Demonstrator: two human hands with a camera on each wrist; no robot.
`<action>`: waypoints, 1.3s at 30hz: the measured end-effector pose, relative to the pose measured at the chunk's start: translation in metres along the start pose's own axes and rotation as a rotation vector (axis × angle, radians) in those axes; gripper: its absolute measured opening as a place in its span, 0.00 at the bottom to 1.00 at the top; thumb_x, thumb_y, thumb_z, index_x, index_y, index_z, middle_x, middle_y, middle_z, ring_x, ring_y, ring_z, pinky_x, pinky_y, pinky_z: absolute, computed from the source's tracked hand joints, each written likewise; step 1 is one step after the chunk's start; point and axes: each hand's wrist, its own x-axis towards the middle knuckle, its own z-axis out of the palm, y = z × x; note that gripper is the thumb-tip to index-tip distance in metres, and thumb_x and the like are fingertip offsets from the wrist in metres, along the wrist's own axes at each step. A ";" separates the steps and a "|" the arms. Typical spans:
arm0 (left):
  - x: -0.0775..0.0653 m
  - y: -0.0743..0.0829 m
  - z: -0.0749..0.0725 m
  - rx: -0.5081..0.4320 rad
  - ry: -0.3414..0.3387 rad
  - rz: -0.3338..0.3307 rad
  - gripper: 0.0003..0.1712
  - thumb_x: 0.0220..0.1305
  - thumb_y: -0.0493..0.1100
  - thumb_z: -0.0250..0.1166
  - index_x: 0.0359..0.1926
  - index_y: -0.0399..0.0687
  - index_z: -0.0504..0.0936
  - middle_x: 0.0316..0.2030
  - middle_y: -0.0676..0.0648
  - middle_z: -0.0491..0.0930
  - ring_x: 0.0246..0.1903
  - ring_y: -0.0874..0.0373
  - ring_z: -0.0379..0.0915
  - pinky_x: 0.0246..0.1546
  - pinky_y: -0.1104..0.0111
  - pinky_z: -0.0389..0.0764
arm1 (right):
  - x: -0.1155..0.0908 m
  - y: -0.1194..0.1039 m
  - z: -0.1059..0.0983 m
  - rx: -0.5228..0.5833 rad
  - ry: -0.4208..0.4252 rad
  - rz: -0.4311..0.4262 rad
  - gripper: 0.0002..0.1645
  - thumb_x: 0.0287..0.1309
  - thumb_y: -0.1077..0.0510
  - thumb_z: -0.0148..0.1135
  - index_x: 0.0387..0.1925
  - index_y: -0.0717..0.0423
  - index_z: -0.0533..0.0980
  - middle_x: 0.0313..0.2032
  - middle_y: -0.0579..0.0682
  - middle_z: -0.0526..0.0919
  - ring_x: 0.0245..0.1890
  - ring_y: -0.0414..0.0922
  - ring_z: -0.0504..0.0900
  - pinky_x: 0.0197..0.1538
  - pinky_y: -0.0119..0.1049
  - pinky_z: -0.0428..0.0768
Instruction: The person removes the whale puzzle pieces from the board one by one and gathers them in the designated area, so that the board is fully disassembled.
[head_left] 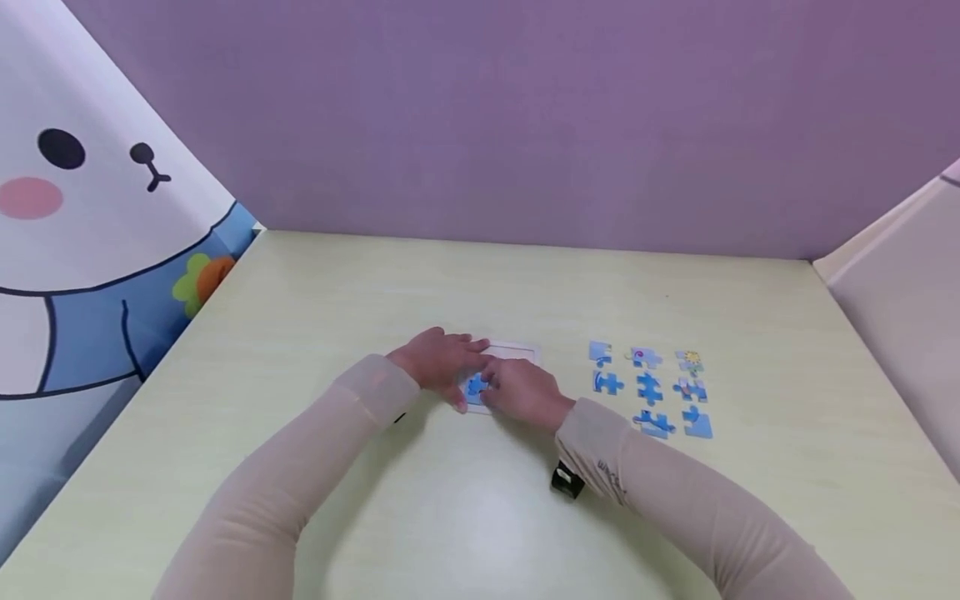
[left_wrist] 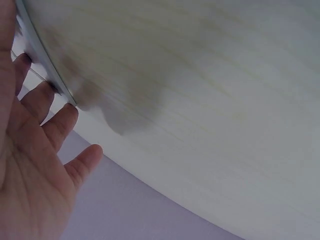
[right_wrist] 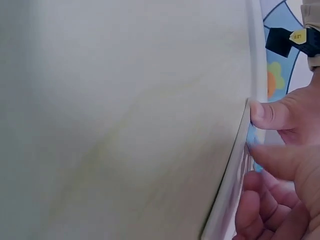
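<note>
A shallow white puzzle tray [head_left: 517,347] lies on the table, with a blue jigsaw piece [head_left: 476,387] in its left part. My left hand [head_left: 444,363] rests across the tray's left side, fingers spread, thumb by the near edge. In the left wrist view, the fingertips of that hand [left_wrist: 37,145] lie along the tray's rim [left_wrist: 47,65]. My right hand [head_left: 522,390] reaches in from the right, index finger and thumb at the blue piece. The right wrist view shows the right hand [right_wrist: 280,195] with its thumb at the piece and the other fingers curled.
Several loose blue jigsaw pieces [head_left: 649,387] lie in rows on the table [head_left: 450,517] to the right of the tray. A black wrist camera [head_left: 567,480] hangs under the right sleeve. A purple panel [head_left: 525,125] stands behind the table, a printed panel [head_left: 90,250] at left.
</note>
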 end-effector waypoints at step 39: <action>-0.017 -0.007 0.002 0.039 0.038 0.145 0.35 0.65 0.60 0.58 0.68 0.50 0.68 0.67 0.42 0.65 0.66 0.44 0.60 0.60 0.52 0.66 | -0.065 0.074 -0.055 0.212 0.077 0.094 0.08 0.62 0.62 0.57 0.35 0.62 0.81 0.31 0.49 0.82 0.27 0.42 0.75 0.32 0.36 0.74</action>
